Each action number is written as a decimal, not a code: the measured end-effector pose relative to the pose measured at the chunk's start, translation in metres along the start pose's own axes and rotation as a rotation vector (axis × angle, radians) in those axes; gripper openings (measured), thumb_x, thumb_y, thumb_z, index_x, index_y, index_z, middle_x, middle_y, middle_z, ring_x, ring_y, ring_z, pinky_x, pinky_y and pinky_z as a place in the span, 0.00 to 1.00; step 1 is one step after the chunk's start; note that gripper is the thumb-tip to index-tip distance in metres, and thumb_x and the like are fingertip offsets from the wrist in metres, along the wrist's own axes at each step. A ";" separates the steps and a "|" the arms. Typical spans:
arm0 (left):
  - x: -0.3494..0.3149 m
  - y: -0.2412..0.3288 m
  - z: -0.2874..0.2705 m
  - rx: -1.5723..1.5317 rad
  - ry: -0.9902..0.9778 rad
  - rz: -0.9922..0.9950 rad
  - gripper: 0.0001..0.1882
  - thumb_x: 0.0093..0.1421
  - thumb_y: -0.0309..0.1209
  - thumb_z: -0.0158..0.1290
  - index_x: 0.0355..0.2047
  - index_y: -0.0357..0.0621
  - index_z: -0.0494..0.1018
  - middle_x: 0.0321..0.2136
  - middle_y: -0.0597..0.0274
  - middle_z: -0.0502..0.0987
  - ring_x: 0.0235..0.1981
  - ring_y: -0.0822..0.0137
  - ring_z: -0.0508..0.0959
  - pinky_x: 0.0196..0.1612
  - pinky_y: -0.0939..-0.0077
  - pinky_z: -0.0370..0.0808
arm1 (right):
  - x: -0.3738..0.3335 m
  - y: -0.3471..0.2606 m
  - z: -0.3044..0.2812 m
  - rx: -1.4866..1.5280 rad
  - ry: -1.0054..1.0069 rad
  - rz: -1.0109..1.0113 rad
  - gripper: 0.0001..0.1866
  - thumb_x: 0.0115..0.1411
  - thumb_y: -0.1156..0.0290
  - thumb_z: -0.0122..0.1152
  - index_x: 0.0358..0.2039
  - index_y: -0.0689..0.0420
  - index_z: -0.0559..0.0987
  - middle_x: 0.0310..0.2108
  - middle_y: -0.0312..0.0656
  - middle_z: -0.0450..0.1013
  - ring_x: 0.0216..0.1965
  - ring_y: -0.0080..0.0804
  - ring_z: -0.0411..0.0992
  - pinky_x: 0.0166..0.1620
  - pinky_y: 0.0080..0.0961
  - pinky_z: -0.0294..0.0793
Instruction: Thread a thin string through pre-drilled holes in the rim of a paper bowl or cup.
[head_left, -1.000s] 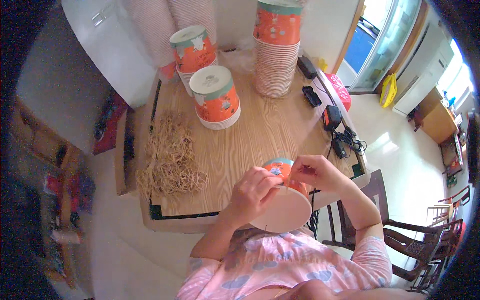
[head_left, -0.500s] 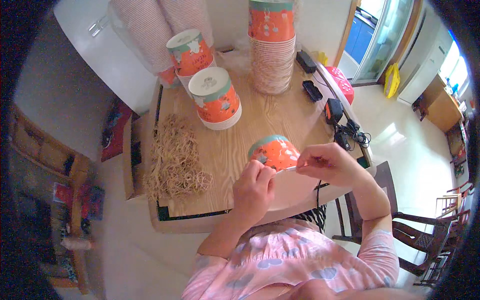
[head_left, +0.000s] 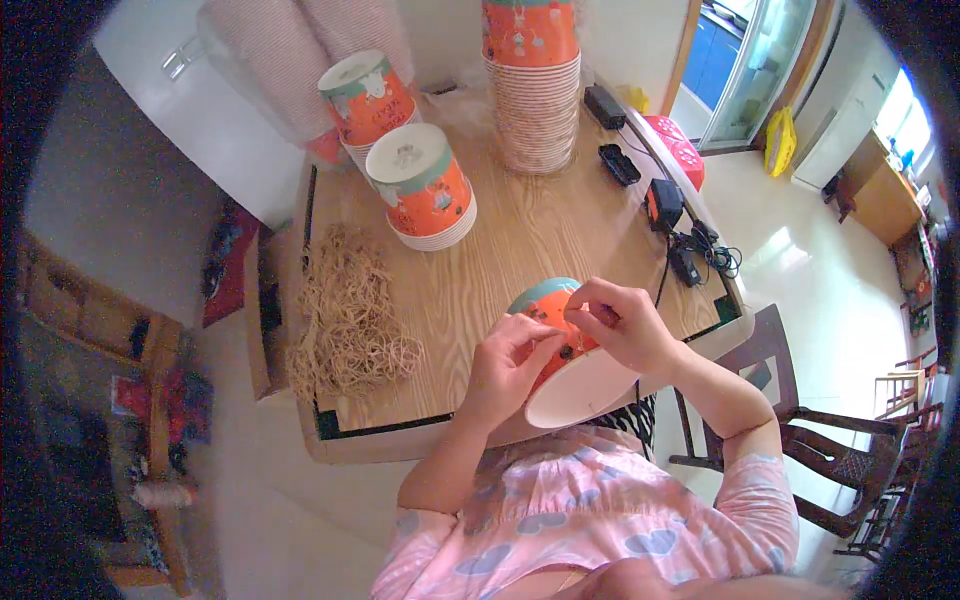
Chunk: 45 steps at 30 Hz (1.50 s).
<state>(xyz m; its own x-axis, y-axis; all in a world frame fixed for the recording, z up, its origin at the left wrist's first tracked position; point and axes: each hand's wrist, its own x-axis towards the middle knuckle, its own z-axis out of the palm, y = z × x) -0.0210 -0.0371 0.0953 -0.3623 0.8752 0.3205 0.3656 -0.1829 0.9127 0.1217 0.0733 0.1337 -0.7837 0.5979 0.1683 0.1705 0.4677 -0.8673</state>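
Drawn in toward the left hand (head_left: 505, 362) over the past half second, the right hand (head_left: 630, 328) is being held at the orange wall of a bucket (head_left: 572, 363), whose white mouth is now being shown more fully. Fingers are being kept curled on both hands, each thumb brought close to the forefinger; whether anything thin is being pinched between the tips cannot be told. Tilted, the bucket is being held over the table's (head_left: 470, 300) near edge, its teal base being pointed away from the person. Part of its wall is being covered by the fingers, and whatever is supporting it from beneath is being hidden. Twine (head_left: 350, 325) is being left in a loose heap left of the hands, with short stacks (head_left: 430, 205) being seen beyond. Above, the tall stack (head_left: 535, 110) is being cut off by the picture's upper edge, while furniture (head_left: 95, 310) at far left is being obscured by grainy shadow.
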 end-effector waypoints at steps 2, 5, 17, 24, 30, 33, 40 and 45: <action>0.009 0.004 -0.002 -0.042 -0.117 -0.004 0.06 0.52 0.29 0.58 0.27 0.39 0.75 0.24 0.64 0.72 0.27 0.71 0.71 0.32 0.78 0.69 | -0.001 0.003 0.002 0.016 0.024 -0.005 0.02 0.56 0.77 0.54 0.30 0.60 0.73 0.17 0.30 0.63 0.18 0.12 0.55 0.21 0.13 0.56; 0.018 0.005 -0.003 -0.049 -0.236 -0.192 0.06 0.52 0.30 0.58 0.26 0.40 0.75 0.23 0.67 0.70 0.23 0.77 0.68 0.28 0.83 0.67 | -0.002 0.004 0.003 0.083 0.022 -0.057 0.01 0.57 0.78 0.53 0.30 0.61 0.73 0.17 0.30 0.63 0.18 0.12 0.56 0.21 0.13 0.56; 0.014 -0.002 0.006 -0.123 -0.174 -0.196 0.05 0.53 0.26 0.56 0.26 0.40 0.71 0.23 0.69 0.68 0.19 0.82 0.65 0.22 0.86 0.63 | -0.009 0.016 0.000 0.089 0.047 0.048 0.03 0.56 0.78 0.56 0.31 0.61 0.73 0.16 0.29 0.61 0.18 0.11 0.55 0.21 0.13 0.55; -0.002 0.022 0.001 0.237 -0.136 0.288 0.14 0.48 0.29 0.60 0.34 0.45 0.69 0.30 0.59 0.69 0.35 0.58 0.70 0.37 0.68 0.70 | -0.010 0.012 -0.001 0.028 0.133 0.040 0.03 0.56 0.75 0.56 0.30 0.60 0.73 0.15 0.33 0.63 0.18 0.15 0.58 0.20 0.18 0.60; -0.014 0.008 0.012 0.456 -0.016 0.429 0.14 0.43 0.25 0.60 0.32 0.44 0.72 0.30 0.61 0.69 0.34 0.59 0.71 0.37 0.66 0.71 | -0.010 0.013 0.000 0.022 0.086 0.034 0.03 0.56 0.74 0.56 0.30 0.59 0.73 0.16 0.34 0.65 0.18 0.15 0.60 0.21 0.18 0.61; -0.017 0.006 0.012 0.462 -0.002 0.444 0.13 0.42 0.24 0.59 0.30 0.44 0.73 0.30 0.61 0.70 0.33 0.59 0.72 0.36 0.67 0.72 | -0.011 0.012 0.000 -0.002 0.089 -0.011 0.03 0.56 0.74 0.56 0.30 0.59 0.73 0.16 0.34 0.65 0.18 0.15 0.60 0.21 0.18 0.62; -0.016 0.006 0.010 0.427 0.029 0.429 0.12 0.42 0.21 0.58 0.29 0.44 0.72 0.29 0.62 0.70 0.33 0.59 0.72 0.36 0.67 0.72 | -0.010 0.020 -0.004 0.085 0.111 0.036 0.04 0.54 0.78 0.58 0.31 0.60 0.74 0.16 0.29 0.61 0.18 0.12 0.56 0.21 0.13 0.56; -0.004 0.000 -0.007 0.333 0.190 0.373 0.08 0.46 0.21 0.58 0.27 0.43 0.72 0.26 0.61 0.72 0.29 0.62 0.73 0.33 0.71 0.71 | 0.010 0.042 -0.030 0.076 -0.044 0.128 0.07 0.52 0.77 0.58 0.34 0.58 0.74 0.18 0.25 0.58 0.20 0.10 0.57 0.23 0.10 0.56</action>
<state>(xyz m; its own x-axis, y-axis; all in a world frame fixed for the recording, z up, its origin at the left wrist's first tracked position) -0.0253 -0.0441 0.0961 -0.2938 0.6756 0.6762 0.7404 -0.2865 0.6080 0.1387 0.1182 0.1128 -0.7840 0.6198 0.0354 0.2263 0.3384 -0.9134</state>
